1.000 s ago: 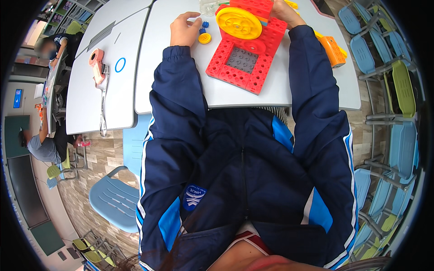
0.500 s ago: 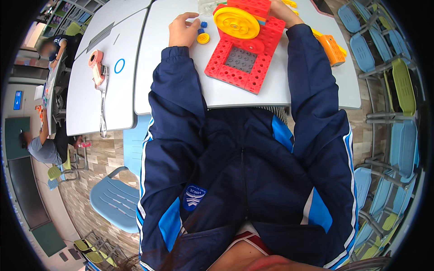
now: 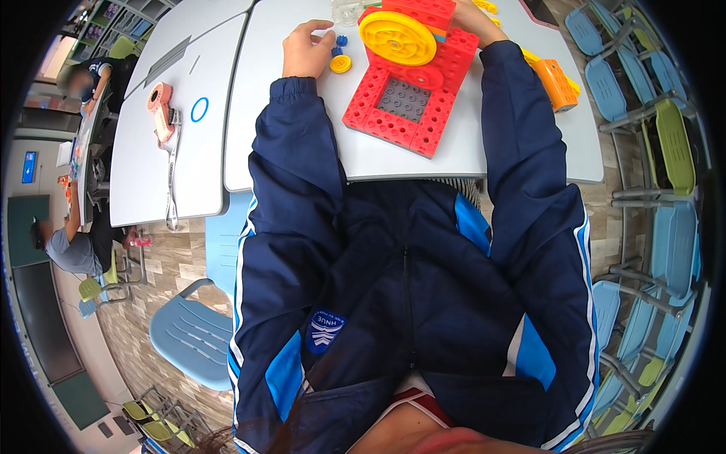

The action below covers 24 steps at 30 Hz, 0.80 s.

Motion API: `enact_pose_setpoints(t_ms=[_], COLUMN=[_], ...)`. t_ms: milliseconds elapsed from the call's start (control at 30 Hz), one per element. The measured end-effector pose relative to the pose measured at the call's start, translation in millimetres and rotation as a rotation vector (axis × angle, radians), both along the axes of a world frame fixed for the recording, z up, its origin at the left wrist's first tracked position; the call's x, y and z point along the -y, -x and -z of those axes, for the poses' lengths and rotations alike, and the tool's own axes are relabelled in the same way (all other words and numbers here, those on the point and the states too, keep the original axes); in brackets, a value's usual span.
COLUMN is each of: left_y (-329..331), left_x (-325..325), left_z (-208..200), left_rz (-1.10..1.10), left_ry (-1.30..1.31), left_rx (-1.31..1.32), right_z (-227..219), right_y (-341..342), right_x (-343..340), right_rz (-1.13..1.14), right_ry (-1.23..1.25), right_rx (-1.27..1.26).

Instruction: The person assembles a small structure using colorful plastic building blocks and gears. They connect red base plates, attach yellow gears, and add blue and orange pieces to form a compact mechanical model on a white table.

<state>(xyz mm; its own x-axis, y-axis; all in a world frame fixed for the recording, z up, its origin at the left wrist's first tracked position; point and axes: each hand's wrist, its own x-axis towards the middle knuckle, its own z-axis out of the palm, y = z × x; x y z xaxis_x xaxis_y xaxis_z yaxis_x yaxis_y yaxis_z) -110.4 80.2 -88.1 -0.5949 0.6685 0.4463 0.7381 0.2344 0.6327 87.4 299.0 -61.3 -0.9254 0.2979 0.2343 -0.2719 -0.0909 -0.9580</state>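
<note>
On table (image 3: 302, 151), red block frame (image 3: 404, 102) lengthwise away

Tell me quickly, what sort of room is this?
Probably a classroom or activity room: pale grey group tables, rows of blue and green chairs, a red building-block model, and other seated people nearby.

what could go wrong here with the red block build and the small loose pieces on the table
The small yellow round piece and small blue piece lie loose beside the left hand; a sleeve sweep might knock them off. The large yellow wheel on the red block build might pop loose under the right hand.
</note>
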Motion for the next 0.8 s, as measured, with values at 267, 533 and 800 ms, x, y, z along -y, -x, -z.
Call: enact_pose_setpoints(t_ms=[267, 533, 800], left_y=[6, 1, 6], left_x=[-1, -2, -3], left_z=[6, 3, 6], left_rz=[0.02, 0.002, 0.013], left_ry=[0.003, 0.03, 0.029], left_rx=[-0.026, -0.018, -0.045], right_z=[0, -9, -9], right_y=[0, -4, -6], right_x=[-1, 1, 1], right_rz=[0.0, -0.037, -0.117], right_ry=[-0.019, -0.246, -0.111], right_rx=[0.008, -0.054, -0.046])
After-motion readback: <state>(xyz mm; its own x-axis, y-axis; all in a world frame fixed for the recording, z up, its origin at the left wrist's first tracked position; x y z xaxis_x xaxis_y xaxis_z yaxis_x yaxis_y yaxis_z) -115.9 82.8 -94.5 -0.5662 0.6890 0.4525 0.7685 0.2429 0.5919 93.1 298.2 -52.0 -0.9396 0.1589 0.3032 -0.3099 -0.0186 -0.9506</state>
